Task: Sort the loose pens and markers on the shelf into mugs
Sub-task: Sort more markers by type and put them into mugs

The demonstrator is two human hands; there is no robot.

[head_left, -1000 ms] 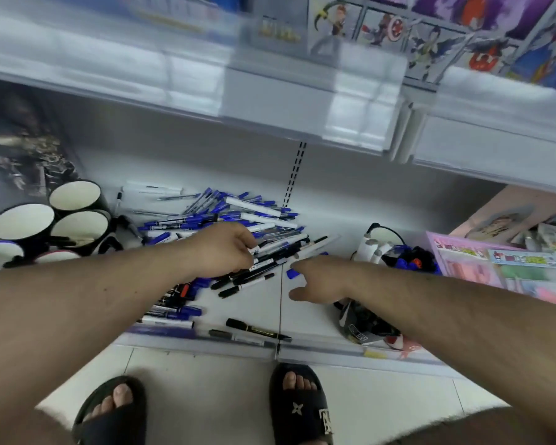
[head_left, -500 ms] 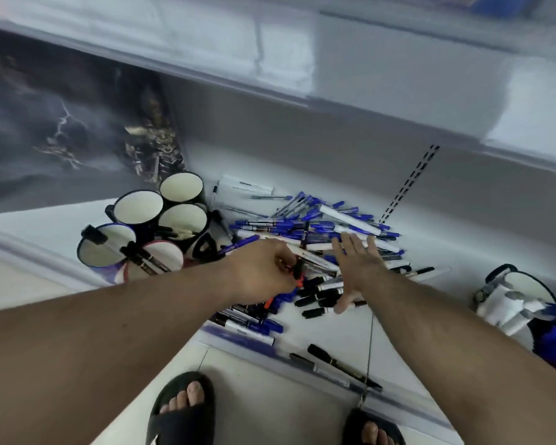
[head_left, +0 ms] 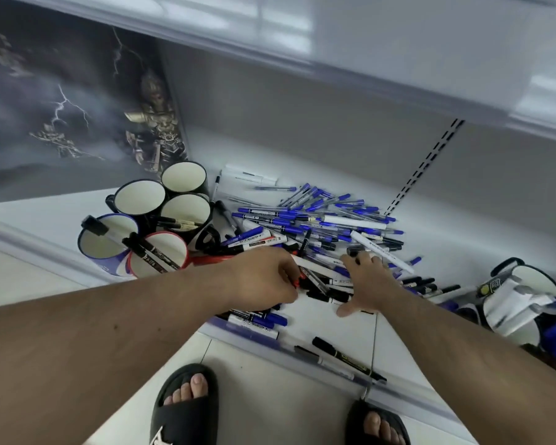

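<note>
Right hand [head_left: 365,284] now lower, spread on pens [head_left: 315,226]; left hand [head_left: 264,279] pinching markers [head_left: 315,277].

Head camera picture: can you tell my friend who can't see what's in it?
Two bare hands reach into a big pile of blue and black pens on a white shelf; the left hand pinches some, the right hand lies spread on the pile. Five mugs stand left of the pile, three already holding markers.

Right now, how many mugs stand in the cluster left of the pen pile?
5. Three black mugs: back, middle left, middle right. In front, a blue-rimmed mug and a red-rimmed mug, both holding markers. Another mug may be hidden among clutter at far right.
</note>
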